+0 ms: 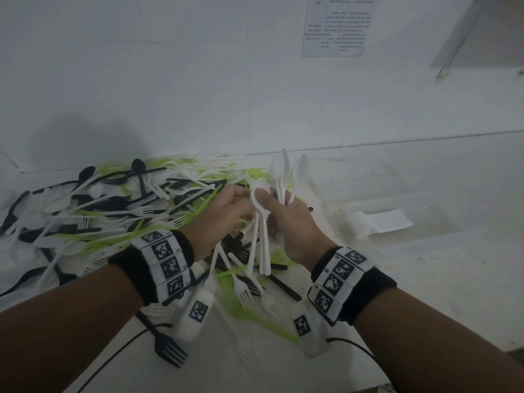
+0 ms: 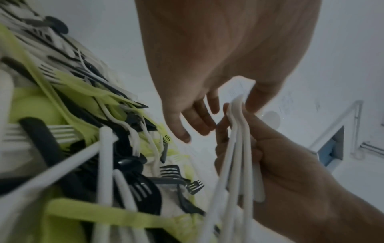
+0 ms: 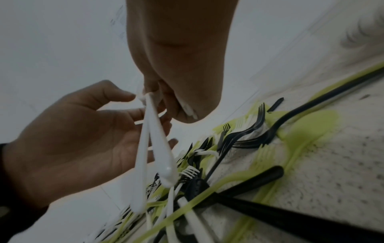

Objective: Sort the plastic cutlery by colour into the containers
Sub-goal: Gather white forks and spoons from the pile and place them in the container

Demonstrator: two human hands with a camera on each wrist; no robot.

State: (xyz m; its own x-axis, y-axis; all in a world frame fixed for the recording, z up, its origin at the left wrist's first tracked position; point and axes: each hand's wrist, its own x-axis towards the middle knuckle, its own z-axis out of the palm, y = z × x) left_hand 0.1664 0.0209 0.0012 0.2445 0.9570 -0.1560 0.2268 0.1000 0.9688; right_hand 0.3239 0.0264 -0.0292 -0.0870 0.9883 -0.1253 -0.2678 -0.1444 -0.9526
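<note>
A mixed pile of black, white and lime-green plastic cutlery [image 1: 127, 208] covers the white table. Above its right end my right hand [image 1: 272, 207] grips a bundle of white spoons [image 1: 262, 239]. Some bowls stick up past the fingers and several handles hang down. In the right wrist view the right hand's fingers [image 3: 166, 102] curl round the spoons [image 3: 158, 144]. My left hand [image 1: 246, 205] is beside the bundle with its fingers loosely extended. In the left wrist view its thumb [image 2: 259, 97] touches the spoon tops [image 2: 236, 105], while its other fingers [image 2: 197, 121] stay apart from them.
What looks like a clear container with a white label [image 1: 382, 222] lies on the table to the right. A lone black fork [image 1: 167, 347] and a black cable [image 1: 113, 355] lie near the front edge. A wall with a printed sheet [image 1: 337, 24] closes the back.
</note>
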